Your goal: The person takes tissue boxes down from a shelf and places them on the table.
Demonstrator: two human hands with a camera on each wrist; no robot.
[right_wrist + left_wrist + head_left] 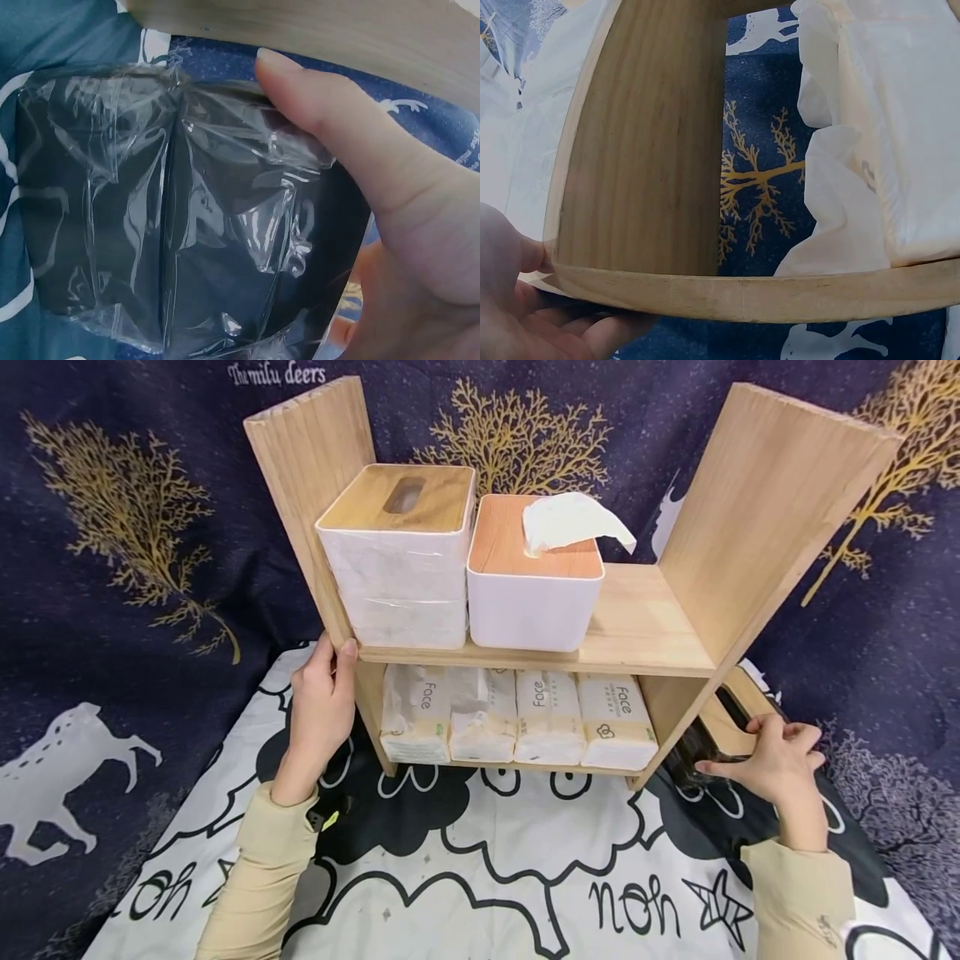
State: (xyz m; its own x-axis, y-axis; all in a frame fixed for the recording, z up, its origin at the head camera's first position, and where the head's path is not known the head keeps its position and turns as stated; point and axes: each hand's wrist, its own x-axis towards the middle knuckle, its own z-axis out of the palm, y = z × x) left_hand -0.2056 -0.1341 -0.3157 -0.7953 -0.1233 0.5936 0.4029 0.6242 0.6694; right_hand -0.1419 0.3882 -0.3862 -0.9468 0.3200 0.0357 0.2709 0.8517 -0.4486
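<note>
My left hand grips the left upright of a two-tier wooden shelf, where the middle board meets it. In the left wrist view the thumb lies on one side of the wood and the fingers on the other. To the right of the shelf, my right hand holds a black box with a wooden lid, wrapped in clear plastic. Its thumb is on one side and its fingers reach round the other. A second wrapped black box stands against it.
On the middle board stand plastic-wrapped white boxes under a wooden lid, and a white tissue box with a tissue sticking out. Several face tissue packs line the lower tier. A patterned cloth covers the table; a dark curtain hangs behind.
</note>
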